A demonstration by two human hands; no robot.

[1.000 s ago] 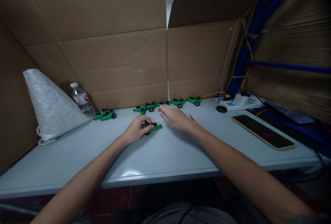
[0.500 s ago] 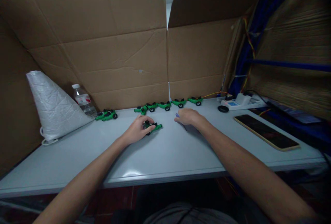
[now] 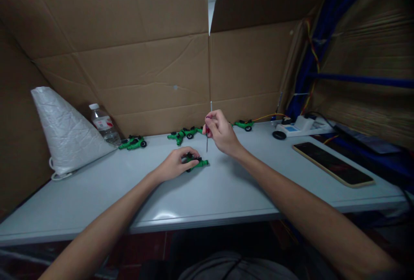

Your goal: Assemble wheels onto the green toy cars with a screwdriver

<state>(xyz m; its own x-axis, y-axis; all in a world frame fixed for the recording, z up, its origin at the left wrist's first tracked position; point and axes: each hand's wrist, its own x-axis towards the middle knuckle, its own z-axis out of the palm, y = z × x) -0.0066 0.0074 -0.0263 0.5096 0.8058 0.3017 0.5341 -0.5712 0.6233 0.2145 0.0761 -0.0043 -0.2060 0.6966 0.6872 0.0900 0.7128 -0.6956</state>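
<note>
**Head view, centre of the frame.** You are pinning a green toy car [image 3: 198, 163] to the grey table [image 3: 226, 194] with your left hand [image 3: 176, 166]. Its fingers are curling closed over the rear half of the toy, while the nose is sticking out to the right. Just above and to the right, your right hand [image 3: 222, 133] is pinching a thin screwdriver [image 3: 207, 144] between thumb and fingertips. The fingers are drawn tight on the red handle, and the shaft is hanging nearly upright with its tip pointing down. The tip is standing just above the toy, apart from it. Whether it is lined up with a screw is too small to tell.

Judging from this pose, the step in hand is bringing the tool to the held toy. Seating the tip calls for a short, straight descent with the shaft upright. It also calls for the left hand to be pressing the toy flat so that it is not rolling on its black wheels.

Along the back edge, against the cardboard wall [image 3: 145, 56], a row of green toys [image 3: 183, 134] is lying at centre. A pair [image 3: 132, 143] is lying toward the left and a single one [image 3: 243, 124] to the right. A water bottle [image 3: 101, 125] and a white bag [image 3: 61, 129] are standing at the left of the frame. A phone [image 3: 333, 164] and a white power strip [image 3: 299, 126] are lying at the right.
</note>
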